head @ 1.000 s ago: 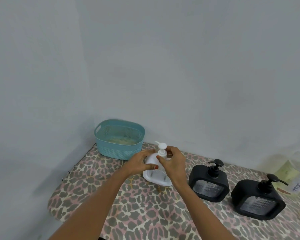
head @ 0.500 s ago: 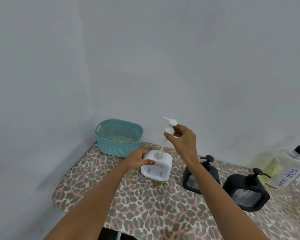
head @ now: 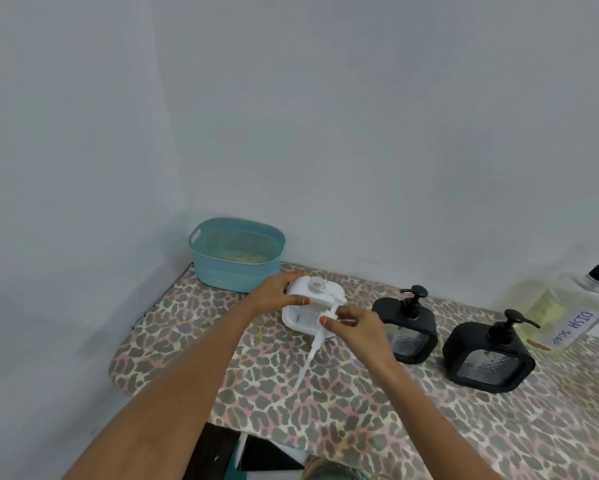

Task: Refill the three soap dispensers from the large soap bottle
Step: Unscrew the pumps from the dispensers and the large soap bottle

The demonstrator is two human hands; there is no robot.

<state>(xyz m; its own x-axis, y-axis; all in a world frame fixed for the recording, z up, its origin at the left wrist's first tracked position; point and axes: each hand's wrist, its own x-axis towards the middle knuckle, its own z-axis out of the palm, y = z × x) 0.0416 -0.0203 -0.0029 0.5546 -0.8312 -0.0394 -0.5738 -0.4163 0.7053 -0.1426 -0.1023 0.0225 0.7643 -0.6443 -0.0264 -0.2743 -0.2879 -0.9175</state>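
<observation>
While left hand (head: 276, 296) grips white dispenser (head: 329, 294), neck open, right hand (head: 358, 329) pinches detached pump (head: 313, 348); large soap bottle (head: 573, 299) part-full, yellowish.

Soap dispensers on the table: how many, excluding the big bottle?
3. One white dispenser, pump out, in the left hand by the basket; two black dispensers to its right, pumps on. None looks hidden.

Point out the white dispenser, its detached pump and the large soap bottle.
white dispenser (head: 316, 285), head view, open neck on top.
pump (head: 307, 362), head view, middle of its dip tube.
large soap bottle (head: 564, 299), head view, clear body above the label.
</observation>
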